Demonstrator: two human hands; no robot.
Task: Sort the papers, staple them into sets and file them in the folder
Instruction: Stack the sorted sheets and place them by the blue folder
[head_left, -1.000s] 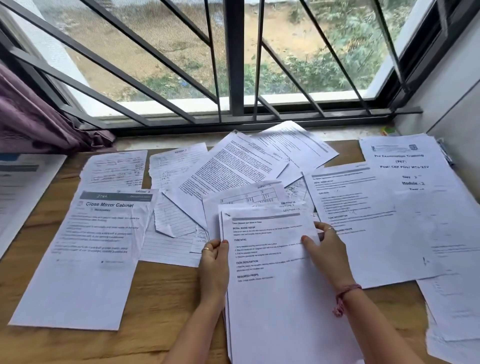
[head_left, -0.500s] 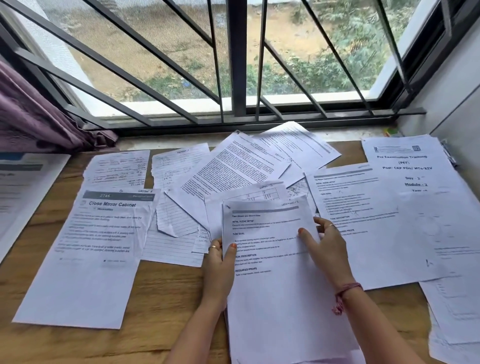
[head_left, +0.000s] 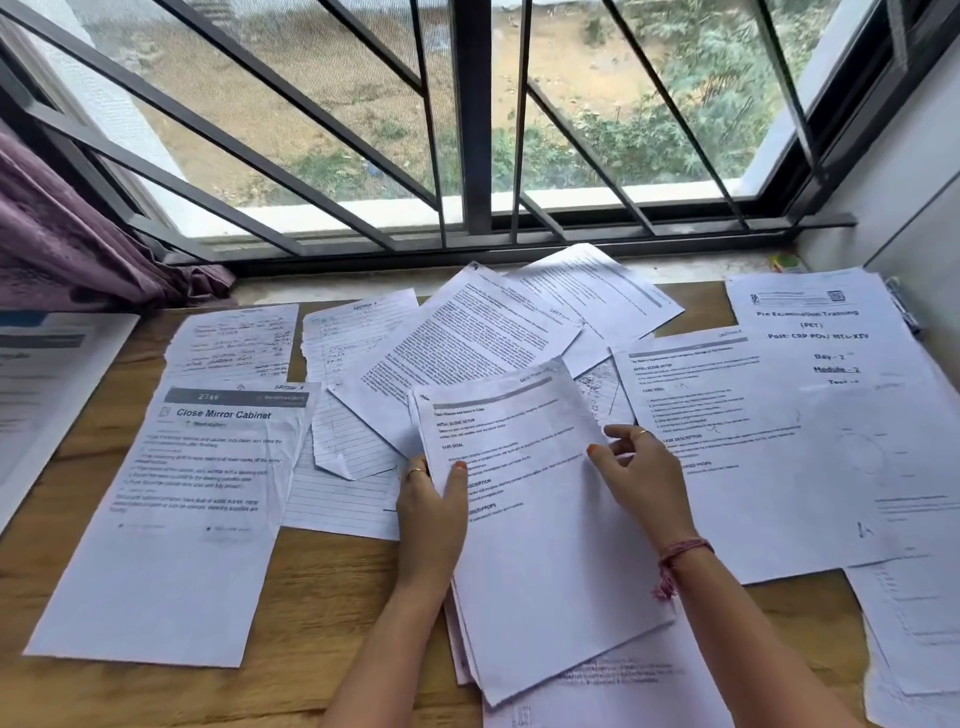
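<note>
Midway across a wooden desk (head_left: 332, 613) strewn with loose papers (head_left: 467, 332), a person holds a small stack of sheets (head_left: 545, 545) between both hands. The left hand (head_left: 431, 514) grips its left edge, thumb on top; the right hand (head_left: 641, 478) pinches the right edge, fingers loosely spread. The stack's long axis runs away from the body, tilted slightly left, both hands equally near.

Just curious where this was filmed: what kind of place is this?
Probably a room in a home or small office: a wooden desk pushed against a barred window, a purple curtain at its side, and printed papers spread across it.
</note>
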